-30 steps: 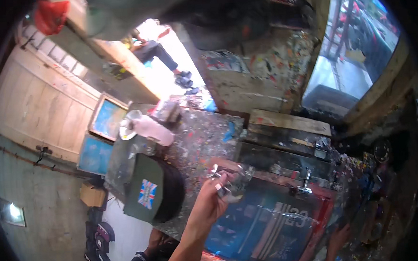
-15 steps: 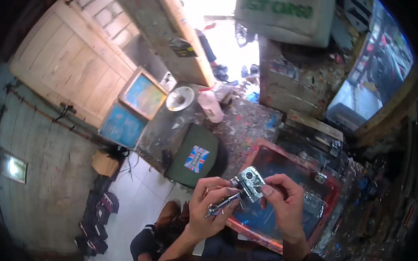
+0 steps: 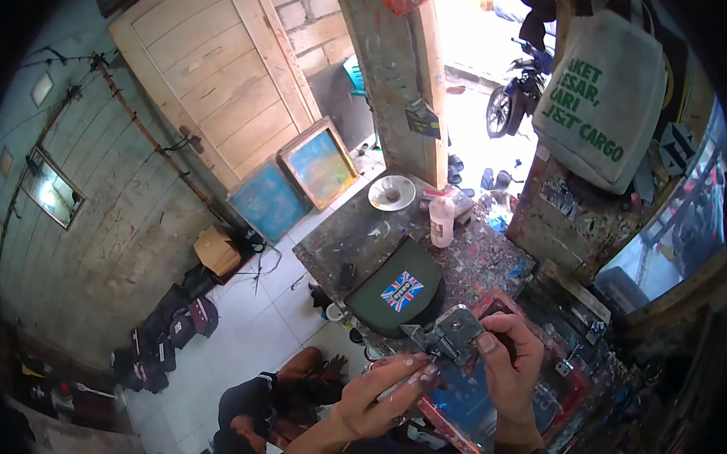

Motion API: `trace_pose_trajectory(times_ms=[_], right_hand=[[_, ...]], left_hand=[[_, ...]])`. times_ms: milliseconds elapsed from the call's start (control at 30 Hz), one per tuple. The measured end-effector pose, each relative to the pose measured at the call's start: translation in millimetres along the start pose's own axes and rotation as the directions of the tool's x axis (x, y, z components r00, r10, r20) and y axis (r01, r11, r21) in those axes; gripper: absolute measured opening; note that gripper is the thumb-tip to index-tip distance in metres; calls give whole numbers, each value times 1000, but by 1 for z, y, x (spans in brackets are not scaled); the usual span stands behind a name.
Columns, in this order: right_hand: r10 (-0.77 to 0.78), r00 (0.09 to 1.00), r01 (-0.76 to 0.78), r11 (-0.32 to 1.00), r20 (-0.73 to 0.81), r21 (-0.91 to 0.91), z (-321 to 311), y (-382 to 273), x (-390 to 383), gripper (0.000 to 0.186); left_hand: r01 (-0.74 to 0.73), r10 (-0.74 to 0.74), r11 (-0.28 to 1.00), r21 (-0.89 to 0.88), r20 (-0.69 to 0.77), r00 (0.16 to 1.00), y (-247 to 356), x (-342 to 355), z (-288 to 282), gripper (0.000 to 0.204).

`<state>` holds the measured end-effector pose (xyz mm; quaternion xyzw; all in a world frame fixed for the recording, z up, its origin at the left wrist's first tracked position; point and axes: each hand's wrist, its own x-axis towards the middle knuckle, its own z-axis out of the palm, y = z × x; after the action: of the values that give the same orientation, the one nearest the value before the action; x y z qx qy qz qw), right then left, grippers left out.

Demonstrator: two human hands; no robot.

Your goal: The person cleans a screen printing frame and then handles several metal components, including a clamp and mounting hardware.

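Note:
A small metal hinge clamp [image 3: 458, 334], a plate with a round hole and a rod-like part, is raised in front of me. My right hand [image 3: 510, 366] pinches its right edge between thumb and fingers. At its lower left end, my left hand [image 3: 385, 394] grips it with the fingers close together; the thumb is hidden. Below both hands lies a red-edged printing screen [image 3: 463, 407] with a blue mesh. Just beyond the clamp, a dark green half-round panel [image 3: 384, 304] with a flag-like print rests on the paint-stained table [image 3: 323, 245].
A white plate [image 3: 392, 193] and a pink-white bottle [image 3: 441, 223] stand on the table's far part. Two framed screens [image 3: 319, 165] lean by the wooden door. Another person [image 3: 254, 405] is low on the tiled floor at left. A white bag [image 3: 599, 104] hangs at right.
My view has tilted up and left. The clamp has turned so a pointed metal flap shows at its left, and my left fingers are straighter along its lower end.

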<state>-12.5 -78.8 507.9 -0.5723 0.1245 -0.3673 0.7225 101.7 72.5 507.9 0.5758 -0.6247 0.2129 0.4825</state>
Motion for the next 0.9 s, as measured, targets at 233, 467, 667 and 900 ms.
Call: trace_pose_trajectory(times_ms=[233,467,667,900], right_hand=[[-77,995,76,997,63,32,15,-5,-2,12],[-196,976,196,981,98,7,15,1,2,12],[-129,984,132,991,124,-12,9,2,2,14],[-188,972,141,946,140,292,13,23,10,15]], left_hand=[[-119,120,992,39,-13,993,1,-3,-16,23],[-302,286,939,167,111,952,2,6,-25,14],[201,-183,978,-62,226,957,17,3,-28,17],[-259,235,952,164,153,960,9,15,-21,9]])
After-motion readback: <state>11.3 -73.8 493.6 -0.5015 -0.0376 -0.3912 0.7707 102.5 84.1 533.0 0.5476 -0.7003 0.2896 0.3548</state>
